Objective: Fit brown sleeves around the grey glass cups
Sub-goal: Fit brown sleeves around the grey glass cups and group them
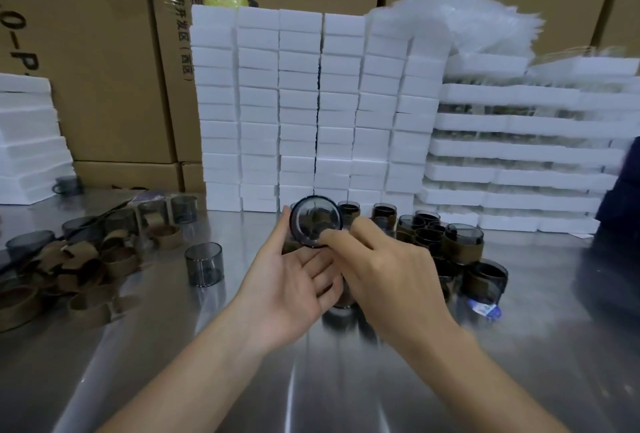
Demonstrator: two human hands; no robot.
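Evidently a fitting is in hand: above the brushed steel desk (pixel 311 380), the left hand (pixel 291 280) lies palm-up, fingers nearly straight, cradling a grey glass cup (pixel 313 221) tipped so its round end faces the camera, while the right hand (pixel 384 270) pinches its lower rim with curled fingers. Brown shows at the cup's lower left edge, probably its sleeve; it likely needs seating square next. Left of the left hand stand a bare smoky cup (pixel 203 264) and limp, curled brown sleeves (pixel 86 280); right of the right hand, sleeved cups (pixel 460 245) cluster. Beyond rise matte white foam blocks (pixel 298 103).
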